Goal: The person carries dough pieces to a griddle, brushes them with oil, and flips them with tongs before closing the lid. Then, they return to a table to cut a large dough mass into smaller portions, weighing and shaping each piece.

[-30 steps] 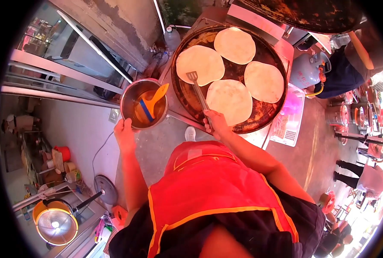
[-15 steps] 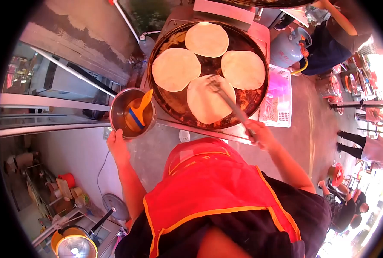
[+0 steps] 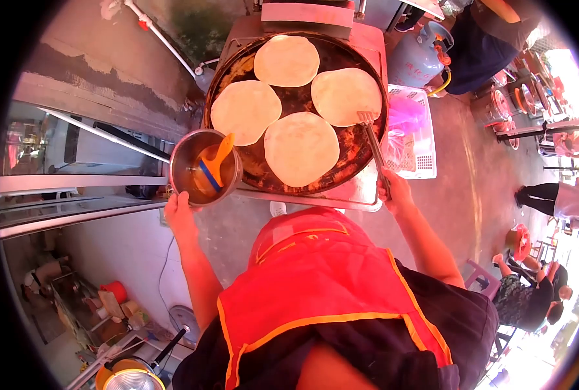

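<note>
At the left, the left hand (image 3: 180,211) is closed on the near-left rim of a metal pot (image 3: 181,158); how the fingers sit beneath is hidden. Inside are brownish liquid (image 3: 197,185) and an orange-handled pastry brush (image 3: 223,153), its handle slanting toward the far right. A hold on one side only could let the pot tip and spill. Next comes a large round griddle (image 3: 356,158), carrying a left flatbread (image 3: 246,112), a far flatbread (image 3: 287,60), a near flatbread (image 3: 301,149) and a right flatbread (image 3: 346,97). A slotted spatula (image 3: 374,144) has its blade at the near right edge of the right flatbread; whether they touch, I cannot tell. Pushed in steeply, the blade could tear or crumple that soft-looking round. The spatula's long axis runs mostly near to far, leaning slightly left at its far end, so the blade points far and the handle near. The right hand (image 3: 396,194) wraps firmly round the handle. Farther right, a white plastic basket (image 3: 426,164) stands beside the griddle.
</note>
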A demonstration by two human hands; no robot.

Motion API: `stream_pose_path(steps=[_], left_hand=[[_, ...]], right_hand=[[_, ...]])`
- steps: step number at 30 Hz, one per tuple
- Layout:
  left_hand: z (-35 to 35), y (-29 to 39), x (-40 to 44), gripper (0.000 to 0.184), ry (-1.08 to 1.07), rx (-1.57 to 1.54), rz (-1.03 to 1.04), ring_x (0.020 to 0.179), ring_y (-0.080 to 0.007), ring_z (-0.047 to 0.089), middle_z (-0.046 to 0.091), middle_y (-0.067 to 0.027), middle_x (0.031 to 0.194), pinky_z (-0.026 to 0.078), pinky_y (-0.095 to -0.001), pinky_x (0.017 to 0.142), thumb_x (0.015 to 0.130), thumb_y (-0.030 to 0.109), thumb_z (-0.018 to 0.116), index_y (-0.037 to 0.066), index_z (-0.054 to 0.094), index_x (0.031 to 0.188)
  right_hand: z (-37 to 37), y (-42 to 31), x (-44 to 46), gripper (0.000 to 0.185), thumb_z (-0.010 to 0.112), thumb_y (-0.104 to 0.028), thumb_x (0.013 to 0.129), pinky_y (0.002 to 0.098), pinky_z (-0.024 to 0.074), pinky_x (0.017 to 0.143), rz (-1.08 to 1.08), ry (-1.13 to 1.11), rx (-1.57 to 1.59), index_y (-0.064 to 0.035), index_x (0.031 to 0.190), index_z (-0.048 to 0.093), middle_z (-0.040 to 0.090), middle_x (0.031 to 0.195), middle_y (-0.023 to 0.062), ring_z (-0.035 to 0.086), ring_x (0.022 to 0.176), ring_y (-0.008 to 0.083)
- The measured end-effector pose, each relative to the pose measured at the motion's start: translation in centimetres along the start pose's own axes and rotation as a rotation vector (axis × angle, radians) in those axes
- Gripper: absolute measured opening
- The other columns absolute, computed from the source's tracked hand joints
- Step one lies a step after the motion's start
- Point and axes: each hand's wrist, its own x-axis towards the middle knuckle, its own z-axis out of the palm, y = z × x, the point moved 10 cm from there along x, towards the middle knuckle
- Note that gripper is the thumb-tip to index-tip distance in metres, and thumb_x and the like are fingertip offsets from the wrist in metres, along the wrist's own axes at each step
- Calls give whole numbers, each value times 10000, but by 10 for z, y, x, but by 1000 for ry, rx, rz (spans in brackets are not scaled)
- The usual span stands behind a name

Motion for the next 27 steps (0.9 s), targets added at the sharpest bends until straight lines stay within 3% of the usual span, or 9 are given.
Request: stream_pose_path(steps=[8,11,14,17,20,27], left_hand=[[17,2,0,189,-60,54,6,601,-108,583,634,-56,767,460,-218,531,881,141,517,-16,610,929],[19,6,-4,176,-47,40,5,572,-107,563,615,-49,732,454,-227,520,879,139,521,-18,600,893],[22,15,-6,172,-31,15,26,523,-108,534,580,-39,673,446,-246,500,874,137,529,-16,582,815],[14,12,-2,179,-32,1,36,521,-105,534,579,-40,669,442,-245,493,876,139,527,-21,579,815],[9,18,-5,191,-8,22,11,522,-107,536,584,-47,676,443,-243,492,880,143,519,-29,582,824],[-10,21,-2,208,34,28,22,544,-114,553,600,-55,708,451,-238,502,880,136,493,-46,591,851]], right_hand=[[-5,-28,-71,248,571,-300,889,251,317,367,35,16,-243,-67,812,530,480,610,31,435,426,121],[34,-30,-64,256,581,-309,885,251,319,366,-29,-103,-273,-67,812,547,473,596,17,439,431,112],[99,-13,2,243,612,-309,865,244,323,367,-61,-308,-265,-72,834,570,482,604,10,440,431,109],[155,7,52,235,630,-300,846,256,337,378,69,-284,-149,-86,799,545,492,617,27,433,429,128],[191,17,89,207,622,-287,859,236,319,388,63,-255,-62,-101,854,530,498,632,42,439,462,124],[192,23,92,179,610,-244,859,256,308,376,1,-180,-78,-78,827,550,487,622,40,413,433,121]])
